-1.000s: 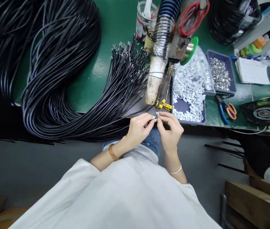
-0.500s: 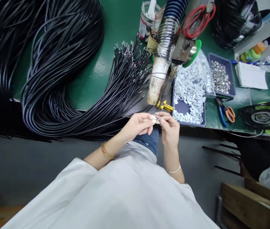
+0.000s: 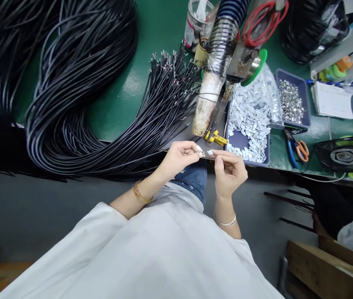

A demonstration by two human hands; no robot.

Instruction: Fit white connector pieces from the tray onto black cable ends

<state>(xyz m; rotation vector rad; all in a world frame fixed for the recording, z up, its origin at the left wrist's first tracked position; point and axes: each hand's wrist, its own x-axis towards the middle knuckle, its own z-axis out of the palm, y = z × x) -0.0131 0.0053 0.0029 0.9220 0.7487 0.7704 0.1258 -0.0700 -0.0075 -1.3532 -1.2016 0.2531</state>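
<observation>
My left hand is pinched shut at the table's front edge, with a tiny object at its fingertips that is too small to name. Just right of it, my right hand has thumb and forefinger closed, and a small pale-blue piece shows at the fingertips. A gap separates the two hands. Behind the right hand lies a tray of similar pale pieces. A yellow clip is just beyond the hands. Black cables with stripped ends spread out to the left.
A wrapped duct hangs down close above the hands, beside a metal tool with a green disc. Farther right are a tray of metal parts, pliers, a notepad and a fan. A jar stands behind.
My hands have come apart; the right moved a little to the right. The pale-blue piece now shows at its fingertips.
</observation>
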